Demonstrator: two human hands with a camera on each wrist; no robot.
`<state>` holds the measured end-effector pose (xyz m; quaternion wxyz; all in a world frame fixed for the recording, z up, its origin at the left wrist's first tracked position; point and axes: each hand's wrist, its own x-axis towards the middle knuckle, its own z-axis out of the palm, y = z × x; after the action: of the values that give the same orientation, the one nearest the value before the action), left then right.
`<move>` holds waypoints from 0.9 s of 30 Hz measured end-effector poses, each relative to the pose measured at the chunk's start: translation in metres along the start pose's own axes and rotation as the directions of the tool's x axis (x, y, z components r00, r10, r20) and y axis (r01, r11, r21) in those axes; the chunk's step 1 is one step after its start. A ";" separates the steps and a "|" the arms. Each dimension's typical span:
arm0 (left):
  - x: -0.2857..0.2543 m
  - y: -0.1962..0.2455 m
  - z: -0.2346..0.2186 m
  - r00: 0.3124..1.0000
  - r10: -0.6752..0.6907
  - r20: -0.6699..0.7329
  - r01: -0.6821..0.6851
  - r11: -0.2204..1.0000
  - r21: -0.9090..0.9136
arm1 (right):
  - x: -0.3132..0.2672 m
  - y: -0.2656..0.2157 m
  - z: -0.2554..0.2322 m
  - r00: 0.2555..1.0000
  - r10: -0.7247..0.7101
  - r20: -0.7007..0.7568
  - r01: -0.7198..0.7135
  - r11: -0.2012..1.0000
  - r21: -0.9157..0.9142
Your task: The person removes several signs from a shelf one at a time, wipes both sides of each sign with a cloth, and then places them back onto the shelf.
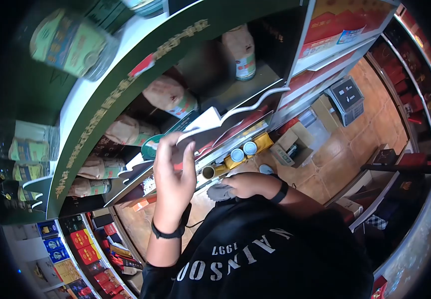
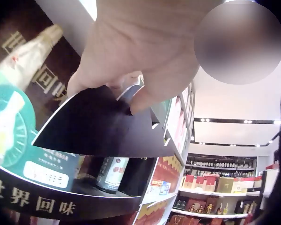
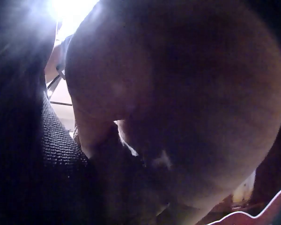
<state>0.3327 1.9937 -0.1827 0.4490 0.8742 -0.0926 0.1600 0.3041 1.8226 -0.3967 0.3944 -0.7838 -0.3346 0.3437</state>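
Note:
My left hand is raised at the shelf front. In the left wrist view, the thumb and fingers of that hand pinch the top edge of a dark, curved display board. Its pale wavy edge runs to the right of the fingers in the head view. Beside it stands a round green price sign with a bottle picture. Low in front of the black shirt, my right hand holds a bunched grey cloth. The right wrist view is dark and mostly filled by the hand.
Paper-wrapped bottles line the shelf behind the board. Below are two pale-lidded cans and an open round container. An open cardboard box and a scale are on the right, above a tiled floor.

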 end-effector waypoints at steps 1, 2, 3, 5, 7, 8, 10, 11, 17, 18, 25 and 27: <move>0.010 0.001 0.011 1.000 0.003 0.014 -0.003 1.000 0.026 | -0.011 0.005 -0.006 0.999 -0.019 -0.047 0.021 0.999 0.034; 0.019 0.002 0.022 1.000 0.006 0.027 -0.007 0.999 0.051 | -0.023 0.010 -0.013 0.998 0.002 -0.056 0.001 0.999 0.049; 0.027 0.002 0.031 0.998 0.062 0.031 -0.064 0.994 0.086 | -0.035 0.015 -0.021 0.998 0.023 -0.063 -0.019 0.998 0.062; 0.035 0.002 0.047 0.999 0.029 0.045 -0.034 0.992 0.122 | -0.058 0.028 -0.033 0.989 0.032 -0.144 -0.021 0.996 0.081; 0.043 -0.002 0.056 0.997 0.041 0.058 -0.051 0.984 0.171 | -0.082 0.033 -0.045 0.976 0.089 -0.200 -0.075 0.994 0.080; 0.044 0.003 0.060 0.998 -0.006 0.060 -0.006 0.983 0.183 | -0.092 0.037 -0.052 0.967 0.116 -0.229 -0.100 0.992 0.079; 0.048 -0.004 0.068 0.997 0.030 0.068 -0.046 0.967 0.250 | -0.108 0.055 -0.054 0.953 0.064 -0.297 -0.050 0.997 0.055; 0.050 -0.006 0.072 0.997 0.036 0.075 -0.054 0.964 0.260 | -0.114 0.059 -0.058 0.956 0.061 -0.289 -0.044 0.997 0.066; 0.060 -0.002 0.094 0.992 0.081 0.095 -0.109 0.931 0.348 | -0.138 0.066 -0.076 0.961 0.083 -0.263 -0.033 0.981 0.190; 0.061 -0.002 0.097 0.993 0.080 0.085 -0.105 0.928 0.359 | -0.138 0.071 -0.072 0.959 0.080 -0.274 -0.026 0.980 0.196; 0.066 0.001 0.112 0.998 0.017 0.064 -0.038 0.934 0.356 | -0.135 0.084 -0.082 0.985 0.064 -0.158 -0.031 0.979 0.200; 0.065 -0.001 0.113 0.997 -0.028 0.067 0.003 0.938 0.346 | -0.134 0.084 -0.087 0.990 0.054 -0.131 -0.027 0.980 0.197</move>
<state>0.4162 1.9012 -0.2215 0.2863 0.9453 -0.0720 0.1390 0.3226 1.6436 -0.3916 0.4837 -0.7698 -0.2557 0.3287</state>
